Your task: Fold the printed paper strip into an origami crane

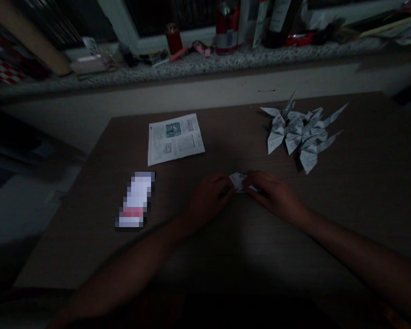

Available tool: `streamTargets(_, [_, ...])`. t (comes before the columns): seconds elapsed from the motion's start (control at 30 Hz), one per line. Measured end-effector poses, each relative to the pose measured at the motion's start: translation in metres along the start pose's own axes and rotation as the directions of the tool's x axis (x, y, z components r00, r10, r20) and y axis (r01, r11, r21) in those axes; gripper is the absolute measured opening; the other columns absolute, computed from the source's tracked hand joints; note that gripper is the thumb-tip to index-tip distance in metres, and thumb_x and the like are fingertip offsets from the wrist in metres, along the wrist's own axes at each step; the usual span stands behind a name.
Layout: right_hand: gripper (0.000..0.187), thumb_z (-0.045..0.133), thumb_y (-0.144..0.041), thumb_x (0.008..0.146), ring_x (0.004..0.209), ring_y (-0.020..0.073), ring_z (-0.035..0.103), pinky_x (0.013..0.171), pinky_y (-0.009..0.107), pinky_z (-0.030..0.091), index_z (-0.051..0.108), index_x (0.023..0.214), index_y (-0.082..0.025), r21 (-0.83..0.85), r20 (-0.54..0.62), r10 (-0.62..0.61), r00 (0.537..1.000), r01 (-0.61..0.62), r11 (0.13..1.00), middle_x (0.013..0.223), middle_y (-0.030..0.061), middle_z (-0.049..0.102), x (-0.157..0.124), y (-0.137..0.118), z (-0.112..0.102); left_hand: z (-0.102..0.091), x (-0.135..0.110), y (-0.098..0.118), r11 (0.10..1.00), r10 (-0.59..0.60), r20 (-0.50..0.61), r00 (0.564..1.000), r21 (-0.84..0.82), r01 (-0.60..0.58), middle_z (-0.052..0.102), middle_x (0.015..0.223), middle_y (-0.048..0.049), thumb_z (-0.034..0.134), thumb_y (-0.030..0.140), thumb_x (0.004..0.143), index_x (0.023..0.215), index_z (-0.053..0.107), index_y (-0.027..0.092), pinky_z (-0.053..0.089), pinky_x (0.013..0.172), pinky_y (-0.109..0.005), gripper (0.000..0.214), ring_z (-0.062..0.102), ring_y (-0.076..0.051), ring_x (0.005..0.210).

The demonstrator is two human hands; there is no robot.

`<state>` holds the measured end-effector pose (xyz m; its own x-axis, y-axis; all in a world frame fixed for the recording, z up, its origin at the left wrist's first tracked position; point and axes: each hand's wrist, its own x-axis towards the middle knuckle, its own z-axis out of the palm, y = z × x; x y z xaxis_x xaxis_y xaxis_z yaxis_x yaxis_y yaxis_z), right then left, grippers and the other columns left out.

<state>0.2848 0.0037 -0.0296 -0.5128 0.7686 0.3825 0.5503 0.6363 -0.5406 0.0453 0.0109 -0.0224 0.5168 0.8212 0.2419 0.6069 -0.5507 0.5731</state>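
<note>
Left hand [210,198] has its thumb and fingers drawn together on one end of a small folded paper [239,181], and the right hand [276,194] pinches the other end, so the paper sits between the two. Both hands are narrow, fingers curled in; they cover the ends of the paper, and in this dim light I can't make out the exact folds. What shows of it is pale, near the middle of the brown table [233,132].

Beyond the right hand, toward the far right of the table, stands a cluster of paper birds [294,130], pointed and winged, bearing print and crowded so close that I cannot count them. Beyond the left hand lies a printed sheet [176,139], flat, with small pictures and text too small to read. Left of the left hand, a phone [134,198] lies face up, its bright screen blurred into blocks with one pinkish band across it.

Past the table's far edge, a speckled sill [157,71] carries a reddish jar [174,40], a red container [226,29], a dark bottle [279,23] with a pale label, and other clutter lost in shadow.
</note>
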Motion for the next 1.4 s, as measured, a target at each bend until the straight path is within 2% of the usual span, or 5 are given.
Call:
streamTargets(0.2, [0.016, 0.058, -0.024, 0.103, 0.109, 0.0279, 0.072, 0.092, 0.045, 0.061, 0.07, 0.113, -0.023, -0.09, -0.017, -0.065, 0.998, 0.063, 0.994, 0.116, 0.0112, 0.075, -0.003, -0.001, -0.001, -0.002, -0.002, 0.003, 0.996, 0.011, -0.002, 1.0, 0.088, -0.011, 0.071, 0.114, -0.0042, 0.061, 0.026, 0.103, 0.108, 0.069, 0.021, 0.055, 0.091, -0.035, 0.011, 0.067, -0.02, 0.105])
streamTargets(0.33, [0.018, 0.058, -0.025, 0.103, 0.109, 0.0282, 0.073, 0.092, 0.045, 0.062, 0.074, 0.112, -0.024, -0.126, -0.004, -0.079, 0.997, 0.078, 0.989, 0.115, 0.0107, 0.076, -0.003, 0.0, -0.002, -0.005, -0.008, 0.003, 0.954, 0.101, 0.081, 0.992, 0.274, -0.12, 0.072, 0.124, -0.0041, 0.054, 0.023, 0.106, 0.124, 0.068, 0.024, 0.058, 0.088, -0.035, 0.023, 0.068, -0.022, 0.113])
streamTargets(0.5, [0.019, 0.06, -0.024, 0.102, 0.109, 0.0287, 0.072, 0.092, 0.047, 0.062, 0.076, 0.111, -0.024, -0.155, 0.02, -0.093, 0.995, 0.095, 0.983, 0.116, 0.011, 0.075, -0.002, 0.003, -0.002, -0.008, -0.012, -0.001, 0.908, 0.176, 0.153, 0.973, 0.358, -0.22, 0.071, 0.131, -0.004, 0.057, 0.024, 0.105, 0.127, 0.068, 0.024, 0.06, 0.086, -0.035, 0.025, 0.069, -0.023, 0.115])
streamTargets(0.97, [0.023, 0.063, -0.022, 0.1, 0.107, 0.0286, 0.073, 0.09, 0.045, 0.063, 0.078, 0.117, -0.025, -0.207, 0.047, -0.18, 0.983, 0.186, 0.961, 0.116, 0.0109, 0.077, -0.007, 0.011, -0.001, -0.014, -0.014, 0.005, 0.872, 0.189, 0.252, 0.949, 0.402, -0.281, 0.068, 0.136, -0.0086, 0.054, 0.019, 0.105, 0.133, 0.063, 0.018, 0.061, 0.088, -0.035, 0.029, 0.068, -0.023, 0.115])
streamTargets(1.4, [0.031, 0.06, -0.024, 0.102, 0.115, 0.0302, 0.072, 0.102, 0.05, 0.061, 0.07, 0.131, -0.02, -0.27, 0.115, -0.219, 0.969, 0.242, 0.932, 0.128, 0.0128, 0.075, -0.013, 0.003, -0.007, -0.015, -0.014, 0.006, 0.877, 0.211, 0.264, 0.941, 0.375, -0.301, 0.068, 0.133, -0.0109, 0.051, 0.02, 0.106, 0.133, 0.063, 0.015, 0.061, 0.087, -0.037, 0.03, 0.068, -0.025, 0.113])
